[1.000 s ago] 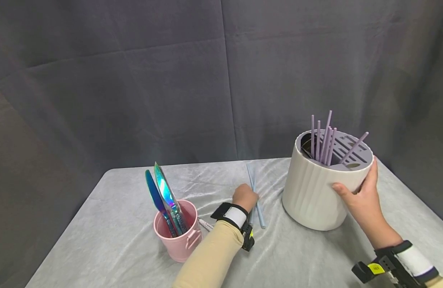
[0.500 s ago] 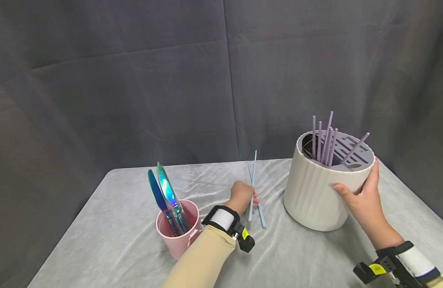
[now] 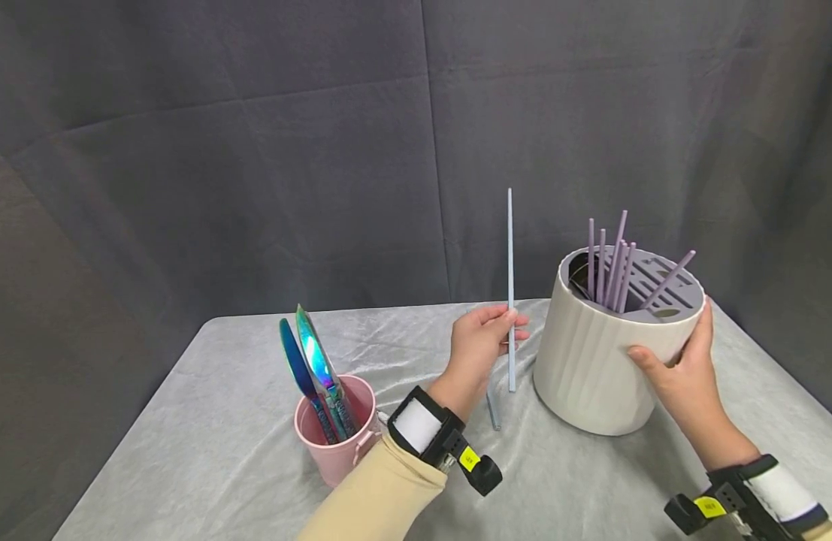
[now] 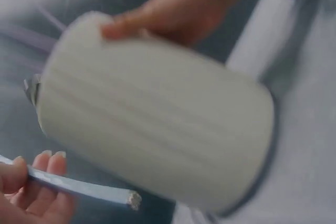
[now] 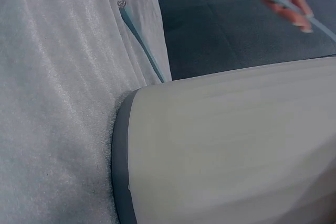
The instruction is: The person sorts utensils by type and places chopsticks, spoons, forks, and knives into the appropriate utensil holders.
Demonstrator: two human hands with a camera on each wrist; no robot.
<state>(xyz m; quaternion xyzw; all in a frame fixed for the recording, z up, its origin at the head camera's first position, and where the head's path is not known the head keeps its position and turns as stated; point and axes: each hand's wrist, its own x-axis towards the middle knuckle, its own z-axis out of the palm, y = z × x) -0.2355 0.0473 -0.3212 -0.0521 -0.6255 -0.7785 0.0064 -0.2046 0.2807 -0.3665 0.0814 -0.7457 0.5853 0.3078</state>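
Note:
My left hand (image 3: pixel 475 347) pinches a light blue chopstick (image 3: pixel 511 255) between thumb and fingers, holding it nearly upright above the table. In the left wrist view, the thick end of this chopstick (image 4: pixel 100 190) points toward the holder. A second blue chopstick (image 5: pixel 140 40) lies on the cloth, partly hidden behind my left hand in the head view. My right hand (image 3: pixel 686 391) grips the white ribbed utensil holder (image 3: pixel 591 368) from its right side, thumb in front. Several purple chopsticks (image 3: pixel 615 274) stand in the holder's slotted grey lid (image 3: pixel 666 284).
A pink bucket (image 3: pixel 334 462) to the left holds rainbow-coloured knives (image 3: pixel 314 353), blades up. A thin white item shows just behind its handle, mostly hidden by my left wrist. Grey cloth (image 3: pixel 179 436) covers the table, with a dark curtain behind.
My left hand has lifted one blue chopstick off the cloth, turned it upright and carried it right toward the holder. My right hand has stayed on the holder.

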